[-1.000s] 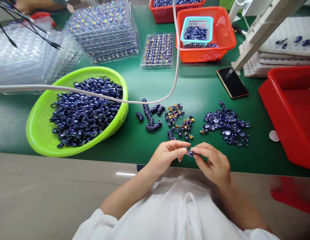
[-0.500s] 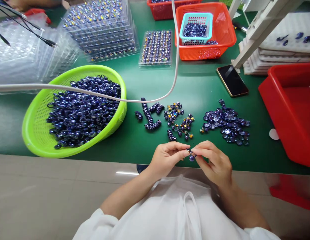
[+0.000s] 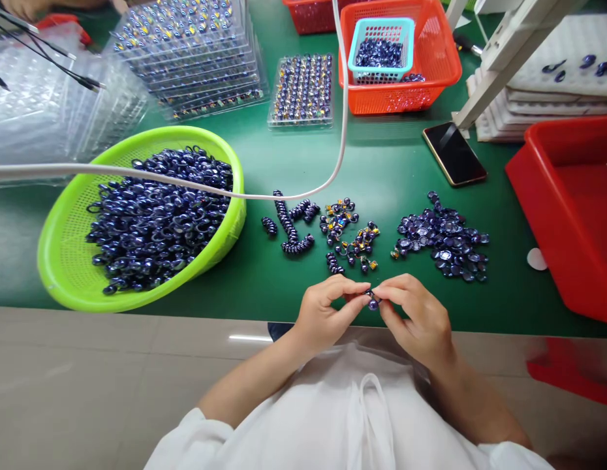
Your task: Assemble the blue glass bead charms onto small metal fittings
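Note:
Between my fingertips, at the table's front edge, is a small dark ring with a shiny bluish ball (image 3: 373, 304). My left hand (image 3: 327, 312) pinches it from the left with thumb and forefinger. From the right, my right hand (image 3: 417, 320) grips its other side, the fingers closed. Fingertips hide part of the ring. Just beyond my hands lie loose ball pieces with golden square bits (image 3: 361, 240) and short rows of stacked dark rings (image 3: 297, 244). A heap of flat, faceted dark stones (image 3: 443, 235) lies to the right.
At left a lime-green basket (image 3: 45, 251) holds many dark rings, with a white cable (image 3: 186, 183) crossing above. Stacked clear trays (image 3: 215, 88), a single filled tray (image 3: 302, 91) and an orange basket (image 3: 440, 65) stand behind. A phone (image 3: 454, 153) and red bin (image 3: 553, 215) are right.
The whole view has shifted slightly. Both hands keep their pinch on the ring, with the right fingertips a little changed in position and the ball slightly turned.

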Demonstrator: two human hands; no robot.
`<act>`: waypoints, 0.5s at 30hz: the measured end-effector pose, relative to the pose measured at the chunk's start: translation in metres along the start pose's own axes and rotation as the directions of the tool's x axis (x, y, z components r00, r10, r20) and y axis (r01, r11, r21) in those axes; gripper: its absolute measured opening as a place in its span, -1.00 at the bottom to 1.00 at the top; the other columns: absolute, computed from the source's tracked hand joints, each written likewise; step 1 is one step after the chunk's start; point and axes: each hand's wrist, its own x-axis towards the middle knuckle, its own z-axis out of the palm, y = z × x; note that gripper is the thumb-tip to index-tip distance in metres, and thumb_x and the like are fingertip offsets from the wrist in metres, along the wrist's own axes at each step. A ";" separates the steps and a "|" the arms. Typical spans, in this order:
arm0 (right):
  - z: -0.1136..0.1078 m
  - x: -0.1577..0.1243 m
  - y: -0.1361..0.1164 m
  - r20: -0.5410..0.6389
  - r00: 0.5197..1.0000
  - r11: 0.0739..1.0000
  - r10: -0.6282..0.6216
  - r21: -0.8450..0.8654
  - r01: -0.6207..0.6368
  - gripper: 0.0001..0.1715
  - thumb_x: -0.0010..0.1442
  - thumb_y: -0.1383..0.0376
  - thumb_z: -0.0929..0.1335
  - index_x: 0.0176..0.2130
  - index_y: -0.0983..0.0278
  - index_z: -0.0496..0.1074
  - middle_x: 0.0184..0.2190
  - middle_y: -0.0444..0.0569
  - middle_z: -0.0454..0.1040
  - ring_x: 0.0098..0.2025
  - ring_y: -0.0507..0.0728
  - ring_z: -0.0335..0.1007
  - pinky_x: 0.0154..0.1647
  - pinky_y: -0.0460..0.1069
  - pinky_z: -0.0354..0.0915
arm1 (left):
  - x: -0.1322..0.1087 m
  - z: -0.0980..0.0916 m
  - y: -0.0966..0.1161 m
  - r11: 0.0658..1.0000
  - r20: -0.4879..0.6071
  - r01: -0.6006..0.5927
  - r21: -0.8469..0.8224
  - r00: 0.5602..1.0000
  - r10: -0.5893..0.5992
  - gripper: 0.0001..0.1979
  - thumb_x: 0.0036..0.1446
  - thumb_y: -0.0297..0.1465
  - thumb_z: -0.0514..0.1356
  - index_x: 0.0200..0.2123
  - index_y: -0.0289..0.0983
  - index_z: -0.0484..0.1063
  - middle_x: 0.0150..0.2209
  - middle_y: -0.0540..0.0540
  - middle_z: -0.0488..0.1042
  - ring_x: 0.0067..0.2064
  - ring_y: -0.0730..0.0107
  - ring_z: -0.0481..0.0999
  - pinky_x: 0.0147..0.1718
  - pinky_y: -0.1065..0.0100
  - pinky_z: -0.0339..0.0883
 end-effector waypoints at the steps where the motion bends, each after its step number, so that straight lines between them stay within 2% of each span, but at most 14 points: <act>1: 0.000 0.000 -0.001 0.000 1.000 1.000 0.001 -0.011 -0.001 -0.61 0.21 0.53 0.35 -0.04 0.13 0.42 -0.24 -0.03 0.55 -0.22 0.14 0.50 -0.21 0.07 0.46 | 0.000 0.000 0.000 0.999 -0.001 -0.035 0.025 0.999 0.035 -0.87 0.18 -0.41 0.31 -0.22 -0.28 0.65 -0.40 -0.14 0.63 -0.37 0.35 0.55 -0.33 0.33 0.42; 4: 0.001 0.001 -0.002 0.002 1.000 0.999 0.000 -0.037 0.000 -0.63 0.21 0.52 0.34 -0.06 0.13 0.43 -0.26 -0.02 0.55 -0.23 0.15 0.50 -0.21 0.08 0.46 | -0.001 0.001 0.001 0.990 -0.007 -0.107 0.096 0.994 0.108 -0.87 0.19 -0.43 0.29 -0.20 -0.26 0.64 -0.40 -0.13 0.63 -0.38 0.35 0.54 -0.33 0.32 0.42; 7: 0.001 0.001 -0.001 0.014 1.000 0.999 -0.004 -0.038 0.005 -0.63 0.22 0.52 0.33 -0.06 0.14 0.44 -0.26 -0.03 0.55 -0.24 0.14 0.50 -0.21 0.08 0.46 | -0.002 0.001 0.001 0.986 -0.011 -0.112 0.120 0.993 0.114 -0.87 0.19 -0.43 0.28 -0.20 -0.26 0.64 -0.42 -0.12 0.62 -0.40 0.36 0.53 -0.35 0.33 0.42; 11: 0.000 0.000 0.000 0.036 0.999 0.999 -0.021 -0.040 0.023 -0.63 0.21 0.53 0.34 -0.06 0.16 0.44 -0.26 -0.01 0.55 -0.23 0.15 0.50 -0.20 0.08 0.47 | -0.003 0.001 -0.002 0.999 0.004 0.029 0.037 1.000 -0.029 -0.87 0.15 -0.42 0.32 -0.23 -0.30 0.64 -0.39 -0.15 0.63 -0.37 0.35 0.56 -0.36 0.36 0.43; 15: 0.000 0.002 -0.001 0.030 0.999 1.000 -0.010 -0.020 0.011 -0.66 0.22 0.52 0.33 -0.07 0.16 0.44 -0.26 -0.02 0.56 -0.24 0.14 0.50 -0.22 0.07 0.47 | -0.004 0.002 -0.006 0.968 0.029 0.206 -0.145 0.979 -0.204 -0.85 0.10 -0.36 0.37 -0.26 -0.30 0.66 -0.32 -0.17 0.65 -0.31 0.30 0.61 -0.28 0.34 0.50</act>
